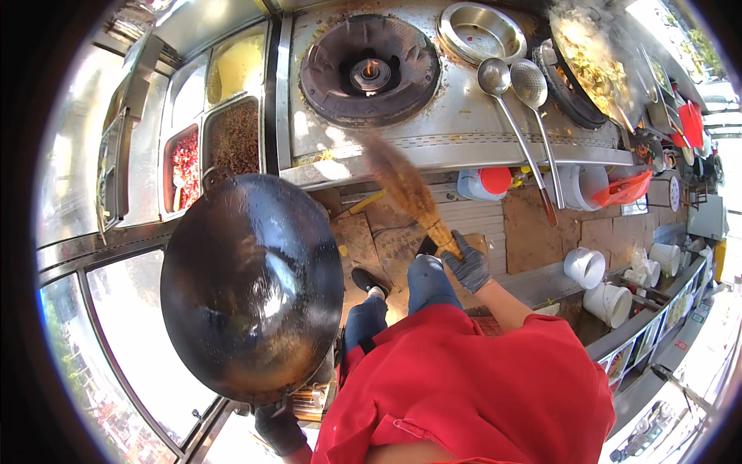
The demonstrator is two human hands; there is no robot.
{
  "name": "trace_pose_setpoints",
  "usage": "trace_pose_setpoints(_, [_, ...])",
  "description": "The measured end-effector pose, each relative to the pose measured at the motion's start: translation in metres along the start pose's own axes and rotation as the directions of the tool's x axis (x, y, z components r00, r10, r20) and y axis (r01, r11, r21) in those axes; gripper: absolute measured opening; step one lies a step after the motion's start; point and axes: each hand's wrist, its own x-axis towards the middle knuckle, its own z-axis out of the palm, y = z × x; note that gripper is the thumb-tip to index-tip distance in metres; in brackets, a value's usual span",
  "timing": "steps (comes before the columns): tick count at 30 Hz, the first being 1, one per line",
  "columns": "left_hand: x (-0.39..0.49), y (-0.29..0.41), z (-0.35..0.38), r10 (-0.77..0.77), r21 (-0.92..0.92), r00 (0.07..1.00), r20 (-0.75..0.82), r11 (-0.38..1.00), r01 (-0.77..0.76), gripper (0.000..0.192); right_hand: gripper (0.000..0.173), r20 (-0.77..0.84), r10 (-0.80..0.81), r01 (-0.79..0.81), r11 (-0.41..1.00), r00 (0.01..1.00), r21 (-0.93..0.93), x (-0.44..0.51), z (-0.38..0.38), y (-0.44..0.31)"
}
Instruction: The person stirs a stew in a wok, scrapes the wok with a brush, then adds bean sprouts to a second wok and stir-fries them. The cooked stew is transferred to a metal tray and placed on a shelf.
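A large black wok [249, 284] fills the left side of the view, held away from the stove. Its dark surface looks wet and shiny. My left hand [279, 429], in a dark glove, grips the loop handle at its lower rim. Another loop handle [215, 177] sticks out at the opposite rim. My right hand [467, 264], in a grey glove, is closed around the bound end of a straw wok brush [420, 200]. The brush's blurred bristles point toward the stove's front edge, apart from the wok. A small flame burns in the uncovered wok burner [371, 75].
A ladle [494, 78], a perforated skimmer [528, 87] and a metal pot [482, 35] rest on the stove. Beyond them a steaming wok of food [597, 69] sits on another burner. Metal trays [233, 132] hold seasonings. White buckets [585, 268] stand right, above cardboard-covered floor.
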Motion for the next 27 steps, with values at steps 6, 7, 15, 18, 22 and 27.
trace_pose_setpoints(6, [0.068, 0.045, 0.100, 0.077, -0.334, 0.990, 0.117, 0.942, -0.033, 0.021, 0.074, -0.230, 0.060, -0.043, 0.996, 0.971, 0.078, 0.125, -0.063, 0.021])
trace_pose_setpoints(7, [0.085, 0.047, 0.128, 0.277, -0.145, 0.947, 0.161, 0.956, -0.255, 0.023, 0.071, -0.190, 0.160, -0.103, 0.955, 0.969, 0.279, 0.146, -0.069, 0.025])
trace_pose_setpoints(15, [0.200, 0.118, 0.326, 0.186, -0.604, 0.727, 0.662, 0.706, 0.370, 0.037, 0.036, -0.246, 0.781, 0.062, 0.259, 0.573, 0.964, 0.114, -0.034, 0.099])
trace_pose_setpoints(18, [0.219, 0.128, 0.382, 0.058, -0.577, 0.761, 0.646, 0.690, 0.437, 0.050, 0.026, -0.041, 0.891, -0.100, 0.096, 0.453, 0.990, 0.098, 0.020, 0.110])
trace_pose_setpoints(22, [0.232, 0.133, 0.420, 0.138, -0.463, 0.758, 0.637, 0.855, 0.234, 0.039, 0.032, 0.167, 0.848, -0.255, -0.039, 0.503, 0.966, 0.136, 0.074, 0.103])
trace_pose_setpoints(27, [0.232, 0.126, 0.435, 0.184, -0.460, 0.543, 0.820, 0.776, 0.432, 0.045, 0.034, 0.360, 0.821, -0.043, -0.382, 0.442, 0.923, 0.240, 0.094, 0.073])
